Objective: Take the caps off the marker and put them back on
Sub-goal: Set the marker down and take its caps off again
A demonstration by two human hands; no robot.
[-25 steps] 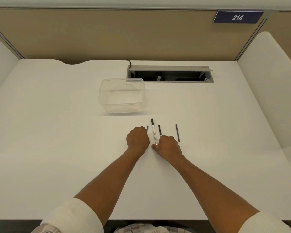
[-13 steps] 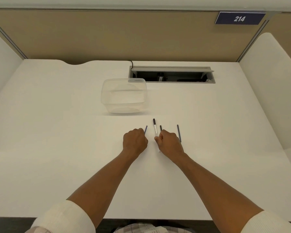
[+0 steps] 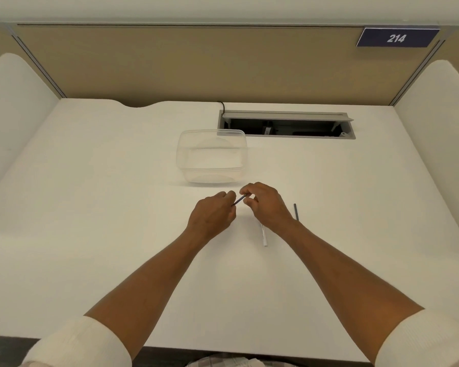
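My left hand point(image 3: 212, 213) and my right hand point(image 3: 265, 205) meet over the middle of the white desk. Between their fingertips they pinch a thin dark marker point(image 3: 239, 200), which slants up to the right. A white marker point(image 3: 264, 235) lies on the desk under my right wrist; its upper end is hidden by the hand. A dark slim marker point(image 3: 296, 211) lies to the right of my right hand, apart from it. Whether the held marker has its cap on I cannot tell.
A clear plastic container point(image 3: 212, 157) stands just beyond my hands. Behind it, an open cable hatch point(image 3: 286, 125) is set into the desk. White side panels rise left and right, with a tan partition at the back.
Both hands have lifted off the desk and come together, now gripping the dark marker between them. The white marker lies lower and is partly covered by my right hand.
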